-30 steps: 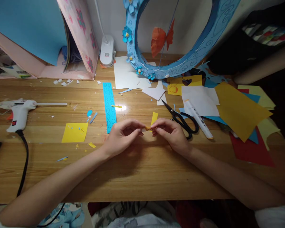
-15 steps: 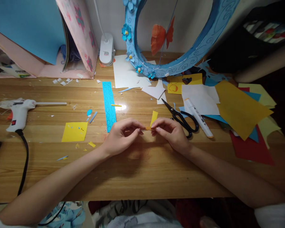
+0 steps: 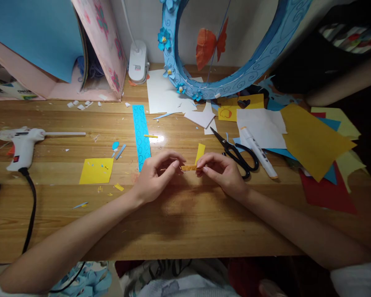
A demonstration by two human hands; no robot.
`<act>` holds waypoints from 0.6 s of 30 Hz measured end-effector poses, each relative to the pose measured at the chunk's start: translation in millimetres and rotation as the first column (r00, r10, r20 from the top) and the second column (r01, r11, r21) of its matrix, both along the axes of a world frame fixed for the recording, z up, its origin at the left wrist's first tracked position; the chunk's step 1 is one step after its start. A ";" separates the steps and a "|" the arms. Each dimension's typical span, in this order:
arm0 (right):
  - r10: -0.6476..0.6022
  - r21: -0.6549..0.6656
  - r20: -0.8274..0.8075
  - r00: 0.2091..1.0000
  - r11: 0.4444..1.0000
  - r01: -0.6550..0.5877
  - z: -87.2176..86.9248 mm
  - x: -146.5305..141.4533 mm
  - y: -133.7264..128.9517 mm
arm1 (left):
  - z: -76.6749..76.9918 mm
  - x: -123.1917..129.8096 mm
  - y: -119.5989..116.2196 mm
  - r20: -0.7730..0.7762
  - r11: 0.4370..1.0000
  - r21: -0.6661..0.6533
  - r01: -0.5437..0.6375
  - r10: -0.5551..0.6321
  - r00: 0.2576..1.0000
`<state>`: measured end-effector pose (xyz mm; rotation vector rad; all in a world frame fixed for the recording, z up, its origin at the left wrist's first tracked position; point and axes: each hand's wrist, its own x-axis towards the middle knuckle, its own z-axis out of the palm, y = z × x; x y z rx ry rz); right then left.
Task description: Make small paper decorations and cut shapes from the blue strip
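A person's right hand (image 3: 224, 173) pinches 1 end of a small orange-brown paper strip (image 3: 188, 168) above the wooden desk (image 3: 173, 231), its other end reaching toward the left hand (image 3: 153, 177), whose fingers are parted and appear free of it. Gripped at that end alone, the narrow strip could bend or slip if the pinch loosens, perhaps dropping beside the yellow paper strip (image 3: 200, 153) or black scissors (image 3: 225, 145).
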<state>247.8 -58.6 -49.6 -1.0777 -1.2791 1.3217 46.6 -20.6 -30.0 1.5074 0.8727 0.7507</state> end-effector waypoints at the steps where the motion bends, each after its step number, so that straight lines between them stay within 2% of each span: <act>1: 0.014 0.010 -0.006 1.000 1.000 -0.014 0.0 -0.1 -0.3 | 0.0 0.4 -0.5 -0.036 1.000 -0.021 0.015 -0.016 0.999; 3: 0.048 0.028 -0.007 0.999 0.998 -0.047 -0.1 -0.4 -1.3 | 0.5 1.4 -1.6 -0.162 0.997 0.002 0.081 -0.080 0.983; 5: 0.082 0.037 0.009 0.997 0.996 -0.082 -0.2 -0.8 -2.7 | 1.5 2.7 -2.9 -0.298 0.984 0.086 0.155 -0.123 0.947; 7: 0.112 0.040 0.032 0.993 0.993 -0.113 -0.2 -1.2 -4.2 | 2.0 4.0 -4.2 -0.365 0.969 0.135 0.207 -0.145 0.920; 12: 0.136 0.083 0.094 0.986 0.986 -0.144 0.4 -1.5 -5.8 | -1.3 6.6 -5.7 -0.305 0.974 0.036 0.226 -0.204 0.930; 18: 0.140 0.073 0.065 0.988 0.987 -0.145 1.1 -2.2 -5.6 | -3.0 7.2 -6.1 -0.297 0.978 0.029 0.207 -0.189 0.936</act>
